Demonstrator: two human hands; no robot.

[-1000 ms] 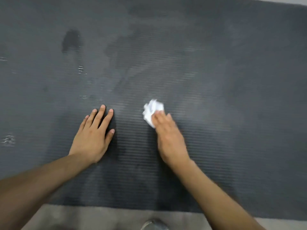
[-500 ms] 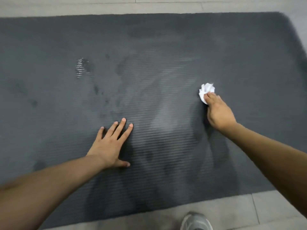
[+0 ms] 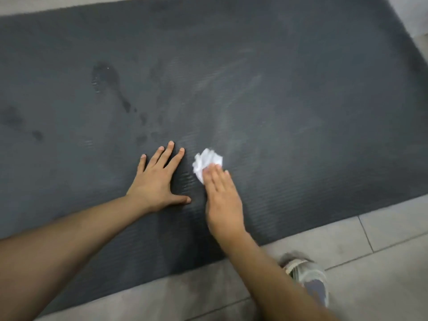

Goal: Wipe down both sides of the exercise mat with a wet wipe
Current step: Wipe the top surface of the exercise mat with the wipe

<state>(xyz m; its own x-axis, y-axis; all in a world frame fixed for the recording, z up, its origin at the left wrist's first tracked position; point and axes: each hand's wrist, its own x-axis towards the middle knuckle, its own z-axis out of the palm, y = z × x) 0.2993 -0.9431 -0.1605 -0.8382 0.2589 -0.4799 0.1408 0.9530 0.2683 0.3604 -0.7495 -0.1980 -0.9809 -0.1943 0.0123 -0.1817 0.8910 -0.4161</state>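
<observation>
A dark grey ribbed exercise mat (image 3: 301, 100) lies flat on the floor and fills most of the view, with damp streaks and darker wet spots across its middle. My left hand (image 3: 157, 181) lies flat on the mat, fingers spread. Just to its right, my right hand (image 3: 222, 200) presses a crumpled white wet wipe (image 3: 206, 162) onto the mat with straight fingers; the wipe sticks out beyond the fingertips.
Grey floor tiles (image 3: 382, 251) border the mat at the near and right edges. A shoe (image 3: 308, 274) stands on the tiles just below the mat's near edge, right of my right forearm.
My right hand has slid the wipe back left across the mat, from the right part to a spot beside my left hand. The left hand has stayed flat on the mat.
</observation>
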